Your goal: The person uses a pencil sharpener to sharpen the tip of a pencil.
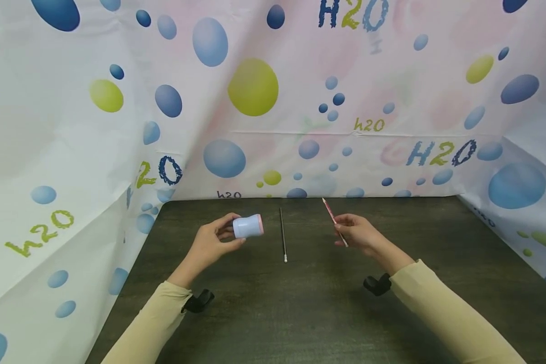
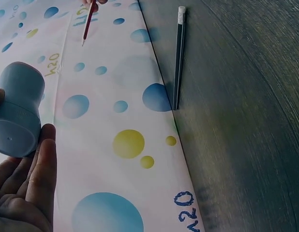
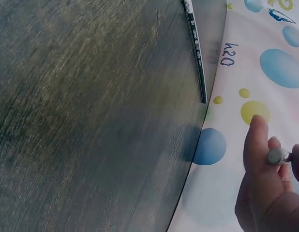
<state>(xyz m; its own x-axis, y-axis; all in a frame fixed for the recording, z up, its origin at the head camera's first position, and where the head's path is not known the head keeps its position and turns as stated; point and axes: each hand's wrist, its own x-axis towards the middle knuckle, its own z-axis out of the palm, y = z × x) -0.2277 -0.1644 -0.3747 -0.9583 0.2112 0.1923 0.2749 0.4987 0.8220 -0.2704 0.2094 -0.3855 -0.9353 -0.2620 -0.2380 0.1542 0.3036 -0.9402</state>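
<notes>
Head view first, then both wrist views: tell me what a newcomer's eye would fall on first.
Probably the bright dotted sheet lettered "H2O", rising behind the dark table. Next, the pale blue, pink-edged object in the left hand and the red pencil in the right hand. Between the hands, a dark pencil lies on the table.

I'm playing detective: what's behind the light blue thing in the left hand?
In the head view, dark tabletop shows around the light blue thing, with the left hand gripping one end. Whatever's directly behind is covered.
</notes>
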